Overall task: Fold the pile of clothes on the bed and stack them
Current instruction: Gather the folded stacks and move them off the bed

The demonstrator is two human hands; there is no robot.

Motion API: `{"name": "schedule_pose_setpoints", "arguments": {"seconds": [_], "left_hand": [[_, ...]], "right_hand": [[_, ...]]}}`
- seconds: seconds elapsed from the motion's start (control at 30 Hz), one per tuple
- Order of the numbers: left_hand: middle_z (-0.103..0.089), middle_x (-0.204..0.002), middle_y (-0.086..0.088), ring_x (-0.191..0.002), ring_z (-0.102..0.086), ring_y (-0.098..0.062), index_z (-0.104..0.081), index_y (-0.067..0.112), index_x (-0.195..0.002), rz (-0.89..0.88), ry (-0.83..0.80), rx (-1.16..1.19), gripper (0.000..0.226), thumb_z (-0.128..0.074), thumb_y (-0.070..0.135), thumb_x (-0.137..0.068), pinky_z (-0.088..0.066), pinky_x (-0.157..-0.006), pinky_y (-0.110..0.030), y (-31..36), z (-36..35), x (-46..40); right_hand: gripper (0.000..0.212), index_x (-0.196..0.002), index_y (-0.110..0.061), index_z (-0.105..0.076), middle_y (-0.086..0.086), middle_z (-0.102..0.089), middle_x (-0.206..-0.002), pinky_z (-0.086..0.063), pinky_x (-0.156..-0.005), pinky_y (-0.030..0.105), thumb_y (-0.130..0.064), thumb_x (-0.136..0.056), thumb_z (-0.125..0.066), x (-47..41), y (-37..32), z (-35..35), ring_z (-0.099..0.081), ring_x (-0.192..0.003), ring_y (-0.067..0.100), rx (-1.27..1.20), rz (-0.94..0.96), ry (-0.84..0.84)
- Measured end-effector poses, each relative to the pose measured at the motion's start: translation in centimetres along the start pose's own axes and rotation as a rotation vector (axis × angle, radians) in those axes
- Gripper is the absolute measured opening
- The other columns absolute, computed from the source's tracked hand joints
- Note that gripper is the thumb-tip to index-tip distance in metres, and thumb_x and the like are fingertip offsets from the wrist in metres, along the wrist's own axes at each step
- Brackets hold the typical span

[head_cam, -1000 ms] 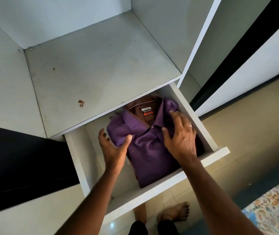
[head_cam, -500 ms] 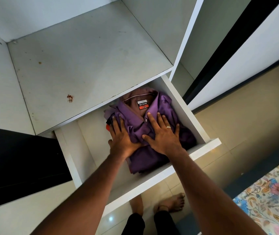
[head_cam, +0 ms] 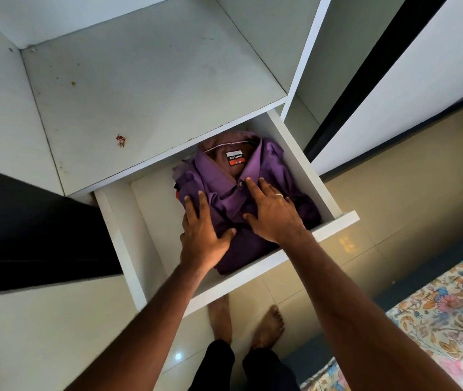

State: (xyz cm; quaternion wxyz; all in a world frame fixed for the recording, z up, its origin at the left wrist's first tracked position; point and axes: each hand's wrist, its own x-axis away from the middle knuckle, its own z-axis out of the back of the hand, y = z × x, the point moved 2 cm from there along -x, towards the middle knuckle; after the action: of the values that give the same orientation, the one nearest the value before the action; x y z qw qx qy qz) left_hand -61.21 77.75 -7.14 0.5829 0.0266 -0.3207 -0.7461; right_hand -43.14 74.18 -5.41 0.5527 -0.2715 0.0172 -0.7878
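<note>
Purple folded shirt [head_cam: 255, 193] lies collar-up in the open white drawer [head_cam: 334, 221], on top of other clothes barely visible beneath. Left hand [head_cam: 205, 232] and right hand [head_cam: 272, 213] both press flat on it, fingers spread, gripping nothing. Folding looks done for this garment; whether more remain on the bed cannot be told.

folded purple shirt [head_cam: 255, 198]: smooth woven cloth, slight sheen | white laminate drawer [head_cam: 334, 221]: matt, smooth | pale shelf board [head_cam: 151, 88] at 11 o'clock: matt, stained | beige floor tiles [head_cam: 365, 198]: glossy | floral bedspread [head_cam: 444, 314] at 4 o'clock: printed cloth
</note>
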Motion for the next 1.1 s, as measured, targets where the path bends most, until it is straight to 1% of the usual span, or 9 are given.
{"name": "schedule_pose_setpoints", "arguments": {"seconds": [0.1, 0.23, 0.4, 0.5, 0.6, 0.73, 0.83, 0.93, 1.1], "left_hand": [[0.001, -0.169, -0.010, -0.153, -0.011, -0.035, -0.005, 0.025, -0.161, -0.067, -0.013, -0.019, 0.098, -0.065, 0.053, -0.089, -0.032, -0.111, -0.061, 1.2, -0.1, 3.4], [-0.020, -0.166, -0.010, -0.152, -0.021, -0.029, -0.021, 0.020, -0.160, -0.207, 0.040, -0.103, 0.077, -0.040, 0.061, -0.098, -0.036, -0.111, -0.055, 2.6, 0.1, 7.9], [-0.036, -0.160, -0.011, -0.151, -0.029, -0.025, -0.042, 0.010, -0.152, -0.414, 0.290, -0.243, 0.061, -0.037, 0.045, -0.103, -0.034, -0.115, -0.053, 3.4, -2.2, 15.6], [-0.029, -0.163, -0.013, -0.153, -0.022, -0.026, -0.042, 0.008, -0.152, -0.496, 0.208, -0.286, 0.058, -0.037, 0.037, -0.103, -0.027, -0.120, -0.052, 3.0, -5.9, 20.3], [-0.024, -0.163, -0.012, -0.152, -0.026, -0.029, -0.037, 0.009, -0.154, -0.371, 0.077, -0.345, 0.063, -0.041, 0.037, -0.098, -0.034, -0.116, -0.053, 1.3, -9.4, 21.5], [-0.020, -0.166, -0.014, -0.154, -0.018, -0.028, -0.026, 0.006, -0.158, -0.238, 0.045, -0.383, 0.087, -0.065, 0.029, -0.084, -0.016, -0.124, -0.046, 0.5, -9.9, 19.3], [-0.026, -0.164, -0.012, -0.153, -0.022, -0.027, -0.028, 0.007, -0.157, -0.211, 0.029, -0.436, 0.093, -0.073, 0.029, -0.079, -0.015, -0.123, -0.047, 0.5, -9.7, 18.3], [-0.032, -0.162, -0.011, -0.150, -0.030, -0.026, -0.033, 0.007, -0.156, -0.229, 0.029, -0.459, 0.094, -0.078, 0.031, -0.076, -0.016, -0.123, -0.048, 0.1, -10.0, 17.3], [-0.025, -0.165, -0.007, -0.153, -0.021, -0.021, -0.025, 0.012, -0.159, -0.196, 0.065, -0.503, 0.095, -0.072, 0.027, -0.077, -0.013, -0.124, -0.051, -1.2, -9.3, 13.8]], "right_hand": [[0.075, -0.159, -0.030, -0.028, 0.006, -0.025, -0.167, -0.032, -0.118, 0.057, -0.042, -0.094, -0.064, 1.8, -0.2, 0.1, -0.029, -0.151, 0.030, 0.019, 0.048, 0.032], [0.042, -0.137, -0.017, -0.062, 0.004, -0.059, -0.146, -0.036, -0.117, 0.049, -0.030, -0.098, -0.054, 6.3, -0.2, 0.0, -0.053, -0.136, 0.023, -0.064, 0.277, 0.373], [0.040, -0.139, -0.012, -0.062, 0.006, -0.054, -0.151, -0.031, -0.120, 0.044, -0.020, -0.101, -0.054, 14.6, 2.5, -3.6, -0.046, -0.143, 0.021, -0.098, 0.463, 0.618], [0.050, -0.150, -0.012, -0.049, 0.007, -0.040, -0.160, -0.028, -0.121, 0.044, -0.017, -0.100, -0.051, 18.8, 5.2, -7.3, -0.033, -0.152, 0.020, -0.126, 0.455, 0.555], [0.068, -0.160, -0.017, -0.024, 0.003, -0.020, -0.168, -0.026, -0.123, 0.047, -0.022, -0.098, -0.053, 20.3, 7.1, -11.2, -0.014, -0.157, 0.016, -0.044, 0.429, 0.299], [0.074, -0.162, -0.020, 0.000, -0.003, 0.006, -0.170, -0.005, -0.125, 0.043, -0.024, -0.100, -0.039, 18.2, 6.6, -13.1, 0.011, -0.156, 0.011, 0.062, 0.370, 0.056], [0.071, -0.159, -0.021, 0.015, -0.007, 0.027, -0.164, 0.014, -0.121, 0.043, -0.027, -0.101, -0.025, 16.2, 5.2, -12.7, 0.028, -0.150, 0.010, 0.133, 0.338, -0.035], [0.073, -0.159, -0.020, 0.012, -0.005, 0.022, -0.166, 0.014, -0.124, 0.049, -0.035, -0.090, -0.006, 15.2, 4.5, -12.8, 0.027, -0.151, 0.012, 0.141, 0.304, -0.056], [0.077, -0.161, -0.016, 0.001, 0.000, 0.003, -0.169, 0.013, -0.122, 0.048, -0.034, -0.087, -0.009, 11.7, 2.9, -12.8, 0.014, -0.155, 0.018, 0.181, 0.333, -0.005]]}}
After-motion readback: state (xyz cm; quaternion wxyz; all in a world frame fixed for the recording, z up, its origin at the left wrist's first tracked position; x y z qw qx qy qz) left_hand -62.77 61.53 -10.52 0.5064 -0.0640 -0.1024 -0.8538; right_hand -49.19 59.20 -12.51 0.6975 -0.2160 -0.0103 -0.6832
